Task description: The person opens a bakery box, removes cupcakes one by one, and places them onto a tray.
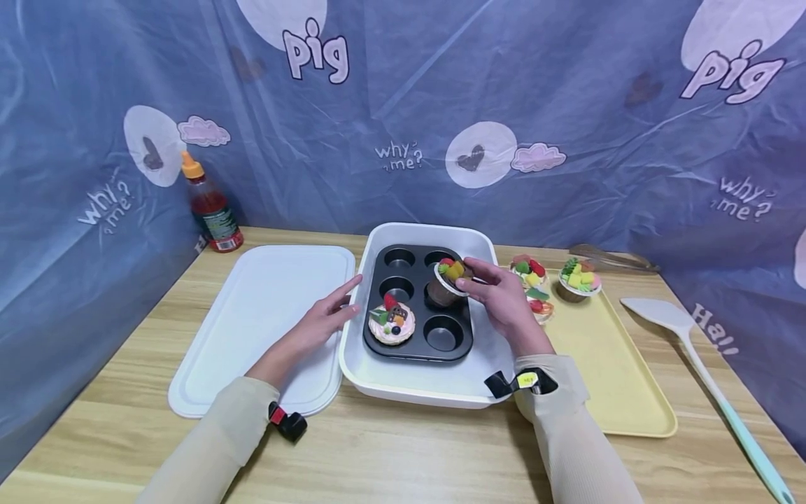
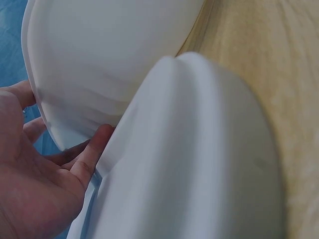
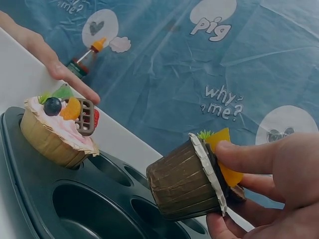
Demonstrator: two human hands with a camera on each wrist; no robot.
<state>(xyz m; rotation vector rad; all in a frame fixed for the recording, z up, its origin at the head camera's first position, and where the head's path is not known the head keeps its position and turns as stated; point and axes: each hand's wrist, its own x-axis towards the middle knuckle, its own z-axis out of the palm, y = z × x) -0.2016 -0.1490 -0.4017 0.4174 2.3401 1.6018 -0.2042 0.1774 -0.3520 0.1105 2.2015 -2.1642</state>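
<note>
My right hand [image 1: 504,297] pinches a cupcake in a brown wrapper [image 3: 184,181] by its fruit-topped rim. The cupcake tilts over the right side of the dark muffin tin [image 1: 415,353], which lies inside a white bin [image 1: 415,397]. A pink-frosted cupcake in a pale wrapper [image 1: 392,325] sits in the tin's front left cup; berries and a chocolate piece top it. At the bin's left rim is my left hand [image 1: 317,325], fingers extended and thumb near the rim. Whether those fingers press on the rim I cannot tell.
To the right, a yellow tray [image 1: 623,392] carries several fruit-topped cakes, including a brown-wrapped cupcake [image 1: 577,281]. Beyond it lie a white-headed spatula [image 1: 670,318] and brown tongs [image 1: 613,259]. A white board [image 1: 252,315] lies left of the bin. A sauce bottle [image 1: 214,213] stands back left.
</note>
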